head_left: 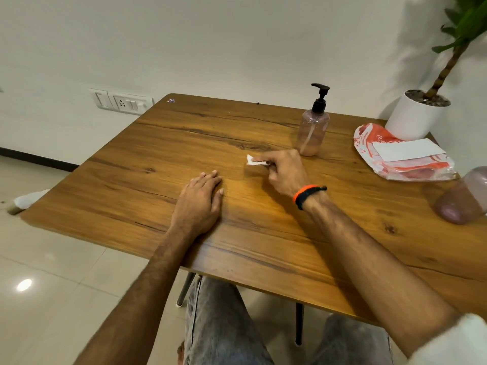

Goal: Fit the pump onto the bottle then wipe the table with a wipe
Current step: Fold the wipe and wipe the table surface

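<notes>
A clear pinkish bottle (312,130) stands upright on the wooden table (158,159), with the black pump (320,97) sitting on its neck. Just in front of the bottle, my right hand (283,173) pinches a small white wipe (253,160) against the tabletop. My left hand (200,200) lies flat on the table to the left, fingers straight, holding nothing.
An orange and white wipe packet (400,154) lies at the right, in front of a white plant pot (416,114). A second pinkish bottle (463,196) lies at the table's right edge. The wall with a switch panel (121,101) is behind.
</notes>
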A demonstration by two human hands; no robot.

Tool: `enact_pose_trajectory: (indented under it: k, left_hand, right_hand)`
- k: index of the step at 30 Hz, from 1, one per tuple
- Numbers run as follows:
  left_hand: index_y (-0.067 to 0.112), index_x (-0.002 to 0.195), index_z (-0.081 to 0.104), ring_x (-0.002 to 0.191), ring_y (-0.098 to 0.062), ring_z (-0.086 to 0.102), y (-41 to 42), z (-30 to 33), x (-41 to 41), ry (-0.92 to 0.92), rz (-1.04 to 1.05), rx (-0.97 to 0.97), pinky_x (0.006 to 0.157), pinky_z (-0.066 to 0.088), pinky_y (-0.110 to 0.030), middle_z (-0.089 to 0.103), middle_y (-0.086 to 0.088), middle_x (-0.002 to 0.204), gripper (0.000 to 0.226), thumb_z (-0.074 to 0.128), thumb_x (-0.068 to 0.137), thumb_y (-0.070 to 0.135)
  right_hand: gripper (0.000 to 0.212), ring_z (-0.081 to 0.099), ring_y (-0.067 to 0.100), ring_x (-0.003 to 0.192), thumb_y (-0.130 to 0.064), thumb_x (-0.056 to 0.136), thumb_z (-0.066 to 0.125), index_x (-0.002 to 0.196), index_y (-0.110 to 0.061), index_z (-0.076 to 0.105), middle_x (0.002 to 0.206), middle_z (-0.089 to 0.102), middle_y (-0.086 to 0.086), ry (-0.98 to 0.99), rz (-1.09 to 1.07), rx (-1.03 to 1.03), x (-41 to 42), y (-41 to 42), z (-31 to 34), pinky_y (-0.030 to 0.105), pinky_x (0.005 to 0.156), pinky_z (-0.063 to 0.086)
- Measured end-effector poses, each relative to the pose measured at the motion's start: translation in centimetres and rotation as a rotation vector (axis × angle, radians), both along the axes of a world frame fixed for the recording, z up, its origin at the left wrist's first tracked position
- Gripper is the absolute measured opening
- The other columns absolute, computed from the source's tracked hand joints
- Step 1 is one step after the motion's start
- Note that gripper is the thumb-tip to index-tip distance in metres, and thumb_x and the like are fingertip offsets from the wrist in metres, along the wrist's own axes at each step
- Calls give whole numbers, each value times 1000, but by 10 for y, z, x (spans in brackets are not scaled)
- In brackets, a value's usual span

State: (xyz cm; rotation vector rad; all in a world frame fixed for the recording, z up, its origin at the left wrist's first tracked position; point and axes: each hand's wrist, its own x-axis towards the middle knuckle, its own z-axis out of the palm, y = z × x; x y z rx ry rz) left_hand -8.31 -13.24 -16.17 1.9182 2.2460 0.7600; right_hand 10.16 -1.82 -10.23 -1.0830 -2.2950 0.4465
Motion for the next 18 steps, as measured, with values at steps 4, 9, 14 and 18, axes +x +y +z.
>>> enact_pose_trajectory:
  k: [4, 9, 14, 18]
  left_hand:
    - [16, 139, 50, 143, -20, 33, 1, 0, -2, 3, 0, -2, 119, 24, -41, 42, -1, 152, 42, 43, 100, 29]
    - [12, 139, 50, 143, -25, 35, 1, 0, -3, 14, -8, 7, 119, 25, -43, 44, -5, 151, 41, 42, 99, 18]
    - [12, 142, 45, 145, -23, 31, 2, 1, -5, 15, -30, -16, 120, 21, -43, 39, -5, 154, 44, 39, 99, 15]
    - [12, 143, 45, 145, -24, 31, 1, 0, -4, 17, -31, -23, 121, 20, -41, 39, -5, 154, 43, 39, 100, 16]
  right_hand:
    - [56, 58, 31, 118, 9, 85, 45, 124, -25, 65, 130, 61, 11, -296, 34, -121, -21, 27, -19, 37, 102, 47]
    - [50, 51, 23, 128, 4, 90, 47, 130, -22, 61, 137, 57, 5, -329, 305, -67, -14, -22, -28, 31, 111, 35]
    - [59, 49, 4, 128, 13, 79, 47, 124, -20, 66, 132, 60, -4, -229, 633, -198, 29, -88, -22, 15, 112, 29]
    - [62, 55, 0, 120, 16, 73, 43, 115, -20, 71, 122, 67, -6, 38, 365, -176, 34, -62, -3, 13, 104, 39]
